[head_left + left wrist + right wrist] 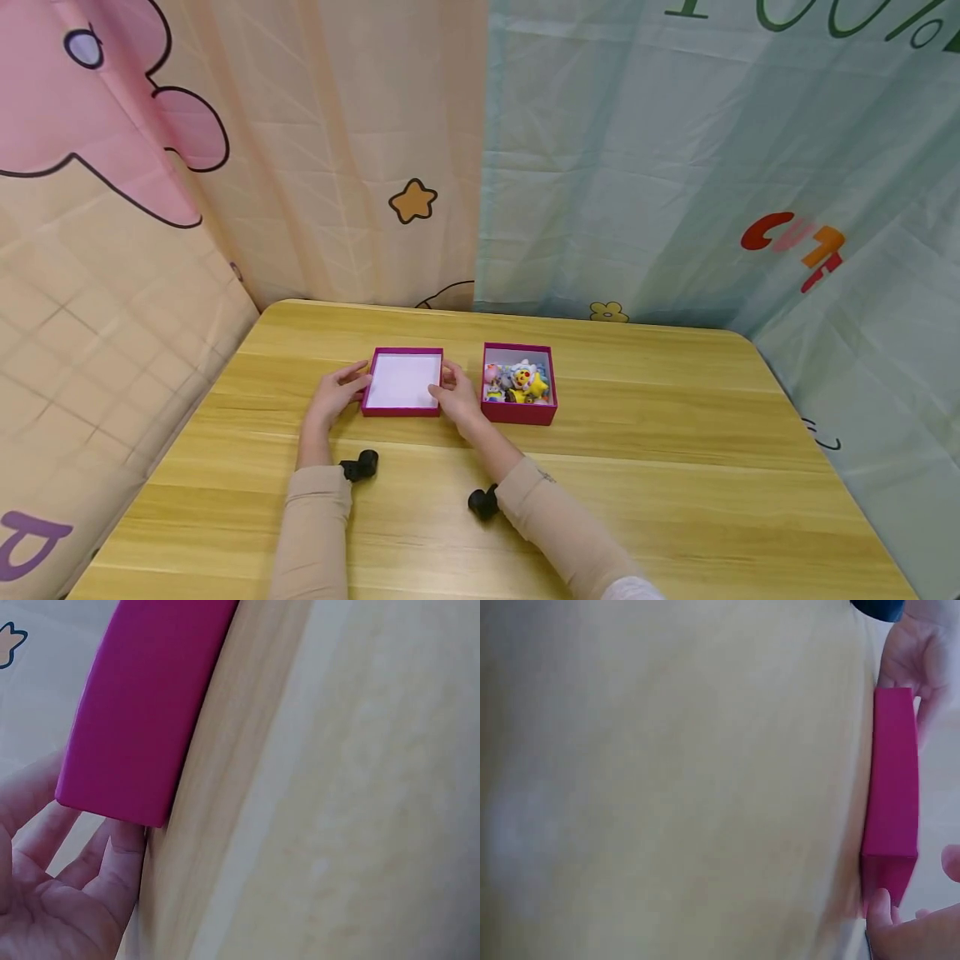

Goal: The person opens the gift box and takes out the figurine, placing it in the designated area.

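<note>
A shallow magenta box lid (405,380) with a white inside lies open side up on the table, left of centre. My left hand (339,395) is at its left side, fingers reaching along the outer wall; the left wrist view shows the fingertips right at the lid's corner (135,727). On the other side, my right hand (456,397) has its fingers at the right wall and its thumb over the rim. In the right wrist view, that thumb stands apart from the lid (891,780). Just right of this hand sits a matching deeper box (517,414) holding several small colourful toy figures (521,379).
The wooden table (645,483) has rounded far corners. Printed curtains (337,150) hang behind it and along both sides. A small black camera is worn on each wrist, close over the tabletop.
</note>
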Demonstrator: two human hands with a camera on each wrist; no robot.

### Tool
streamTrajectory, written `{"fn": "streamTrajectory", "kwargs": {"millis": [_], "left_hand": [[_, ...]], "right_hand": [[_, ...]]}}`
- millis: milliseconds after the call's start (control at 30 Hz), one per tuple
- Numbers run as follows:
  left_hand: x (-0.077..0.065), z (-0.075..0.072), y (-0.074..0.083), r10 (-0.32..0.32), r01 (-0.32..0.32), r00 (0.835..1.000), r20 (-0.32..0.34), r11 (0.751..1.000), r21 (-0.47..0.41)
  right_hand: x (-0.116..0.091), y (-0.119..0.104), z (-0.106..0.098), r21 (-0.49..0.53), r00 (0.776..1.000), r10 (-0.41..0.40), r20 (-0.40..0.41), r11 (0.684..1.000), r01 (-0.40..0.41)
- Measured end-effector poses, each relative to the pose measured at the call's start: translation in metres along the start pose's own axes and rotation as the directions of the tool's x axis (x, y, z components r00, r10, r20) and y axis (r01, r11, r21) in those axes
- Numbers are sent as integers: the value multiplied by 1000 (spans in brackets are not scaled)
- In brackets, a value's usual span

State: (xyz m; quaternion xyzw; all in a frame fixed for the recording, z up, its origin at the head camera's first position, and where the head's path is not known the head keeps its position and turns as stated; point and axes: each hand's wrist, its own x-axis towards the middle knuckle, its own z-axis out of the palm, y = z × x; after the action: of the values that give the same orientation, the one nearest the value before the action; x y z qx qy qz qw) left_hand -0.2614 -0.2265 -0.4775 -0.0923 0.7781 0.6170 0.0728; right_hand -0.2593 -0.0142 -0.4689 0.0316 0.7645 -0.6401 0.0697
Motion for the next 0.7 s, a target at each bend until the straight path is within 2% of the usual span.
{"fn": "streamTrajectory", "kwargs": {"millis": [133, 267, 433, 567, 700], "left_hand": [[-3, 1, 1, 3, -4, 1000, -17, 996, -93], [-6, 1, 5, 8, -15, 999, -43, 988, -152], [-11, 3, 13, 29, -40, 996, -80, 990, -135], [-12, 8, 22, 72, -83, 994, -88, 987, -138], [-14, 16, 34, 102, -113, 991, -82, 983, -143]], "right_hand": [[-8, -11, -9, -65, 996, -83, 39, 994, 85], [-17, -22, -25, -46, 968, -239, 73, 969, 242], [-23, -29, -51, -57, 916, -387, 104, 917, 394], [-23, -35, -73, -142, 877, -462, 130, 867, 477], [-20, -37, -93, -279, 849, -503, 163, 802, 529]]}}
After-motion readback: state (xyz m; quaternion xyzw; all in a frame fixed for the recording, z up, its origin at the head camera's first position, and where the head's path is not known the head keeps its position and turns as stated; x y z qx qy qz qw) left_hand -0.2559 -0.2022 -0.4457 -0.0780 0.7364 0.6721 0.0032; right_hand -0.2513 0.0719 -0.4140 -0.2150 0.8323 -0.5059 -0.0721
